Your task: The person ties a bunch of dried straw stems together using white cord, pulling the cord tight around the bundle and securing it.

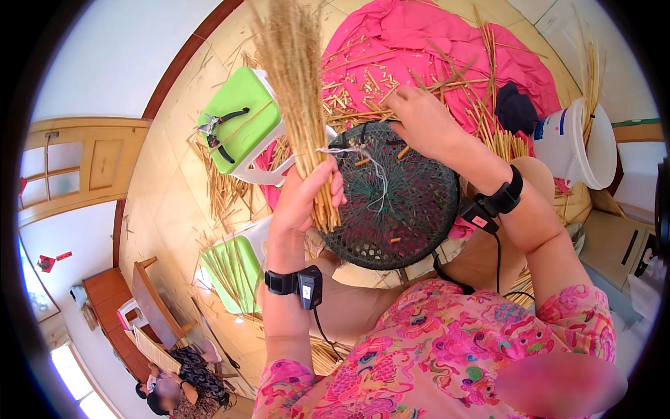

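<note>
My left hand (312,194) grips the lower part of an upright bundle of dry stalks (301,99), their brushy tops spread at the upper edge of the picture. White string (348,151) runs around the bundle just above my fist, and its loose end trails over a round, dark mesh surface (392,199) between my knees. A few short stalk pieces lie on the mesh. Beyond its far rim, my right hand (421,120) reaches over a heap of cut stalk pieces (356,107), thumb and fingers apart. Whether its fingertips touch a piece is unclear.
Pink cloth (387,26) lies under the cuttings. Pruning shears (217,131) rest on a green-topped stool (246,99); long stalks cross another green stool (235,272). A white bucket (560,141) and dark cloth (515,107) are at right. Two people (167,390) are at lower left.
</note>
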### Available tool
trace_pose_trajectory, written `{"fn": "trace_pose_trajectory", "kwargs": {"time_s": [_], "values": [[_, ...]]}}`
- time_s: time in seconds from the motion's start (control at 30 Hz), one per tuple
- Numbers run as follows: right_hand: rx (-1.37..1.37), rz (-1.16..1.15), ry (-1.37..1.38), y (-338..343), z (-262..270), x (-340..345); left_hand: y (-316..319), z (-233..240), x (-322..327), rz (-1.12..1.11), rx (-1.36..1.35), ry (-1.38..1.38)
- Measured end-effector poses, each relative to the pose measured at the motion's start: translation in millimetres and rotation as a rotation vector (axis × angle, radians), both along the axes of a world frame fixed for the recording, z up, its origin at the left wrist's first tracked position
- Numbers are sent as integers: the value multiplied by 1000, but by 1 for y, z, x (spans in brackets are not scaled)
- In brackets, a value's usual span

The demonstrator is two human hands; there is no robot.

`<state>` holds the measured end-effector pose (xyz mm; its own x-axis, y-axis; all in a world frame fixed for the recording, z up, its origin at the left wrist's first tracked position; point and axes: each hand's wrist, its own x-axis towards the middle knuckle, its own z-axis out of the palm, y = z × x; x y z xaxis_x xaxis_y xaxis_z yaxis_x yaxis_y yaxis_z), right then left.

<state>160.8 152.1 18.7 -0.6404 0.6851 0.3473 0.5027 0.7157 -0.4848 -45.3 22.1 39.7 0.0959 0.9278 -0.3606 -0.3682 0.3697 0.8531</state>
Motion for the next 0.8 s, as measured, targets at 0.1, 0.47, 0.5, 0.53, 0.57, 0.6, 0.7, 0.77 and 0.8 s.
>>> {"fn": "trace_pose_trajectory", "kwargs": {"time_s": [0.1, 0.47, 0.5, 0.53, 0.57, 0.6, 0.7, 0.77, 0.8], "values": [[-26, 153, 232, -15, 20, -15, 4, -13, 10, 51, -137, 177], [313, 388, 250, -27, 7, -43, 5, -27, 31, 31, -165, 367], [338, 415, 260, -26, 5, -44, 5, -29, 30, 25, -164, 349], [364, 442, 270, -24, 3, -47, 5, -33, 29, 19, -162, 332], [389, 469, 280, -23, 1, -49, 5, -36, 29, 12, -161, 314], [391, 519, 284, -24, 0, -50, 4, -38, 30, 14, -169, 309], [368, 643, 345, -30, -1, -57, -3, -56, 30, 39, -129, 275], [312, 694, 454, -48, 4, -66, -14, -81, 28, 38, -46, 334], [343, 687, 492, -73, 6, -77, -12, -86, 35, 5, -10, 410]]}}
